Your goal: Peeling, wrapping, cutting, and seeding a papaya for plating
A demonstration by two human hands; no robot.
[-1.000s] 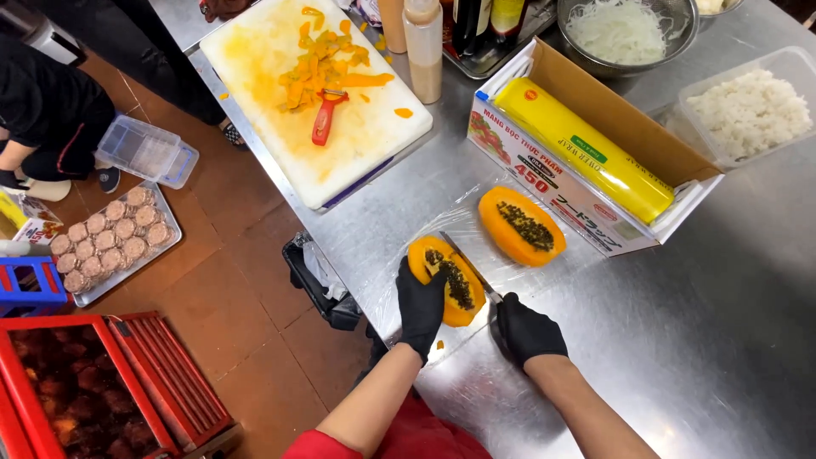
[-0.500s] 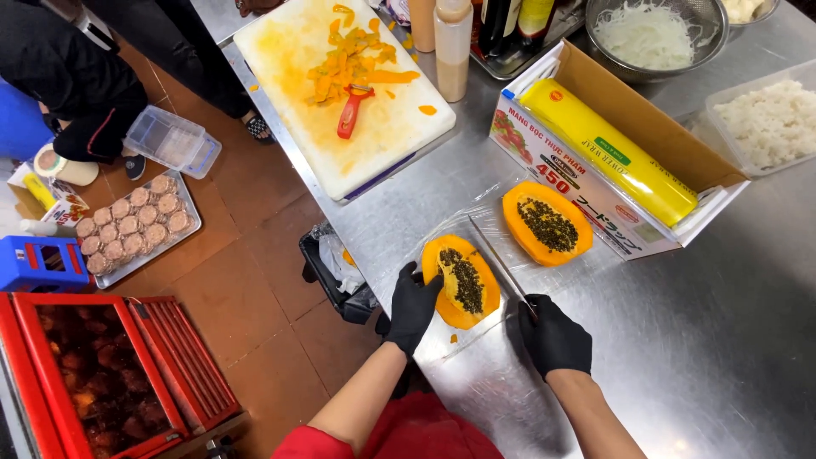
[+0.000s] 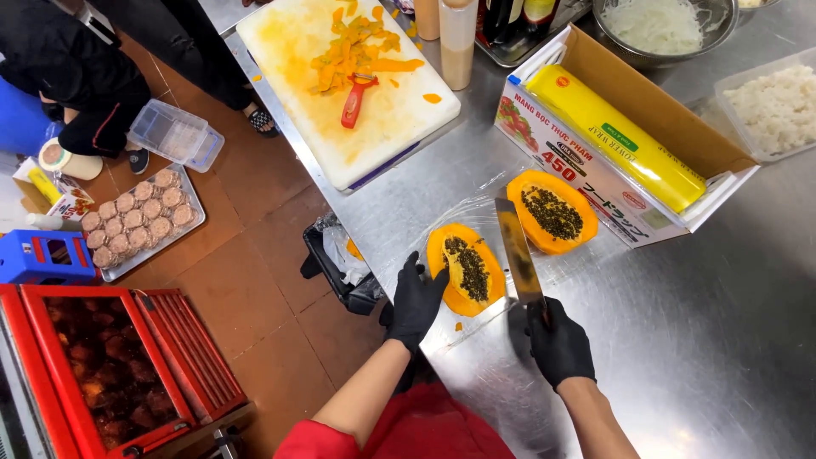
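Observation:
Two papaya halves lie cut side up on a sheet of cling film on the steel counter (image 3: 680, 340). My left hand (image 3: 415, 297), in a black glove, rests on the left edge of the nearer papaya half (image 3: 466, 269). My right hand (image 3: 557, 340), also gloved, grips the handle of a large knife (image 3: 518, 253), whose flat blade points away from me between the two halves. The farther papaya half (image 3: 552, 211) sits beside a cling-film box.
An open cardboard box with a yellow cling-film roll (image 3: 625, 136) stands behind the fruit. A white cutting board (image 3: 357, 93) carries papaya peel and a red peeler (image 3: 354, 98). A tub of rice (image 3: 773, 106), a metal bowl (image 3: 663, 25), a floor bin (image 3: 340, 263) and red crates (image 3: 110, 357) surround the counter.
My right hand, which held nothing before, now grips the knife with its blade lying between the papaya halves. My left hand stays on the nearer half.

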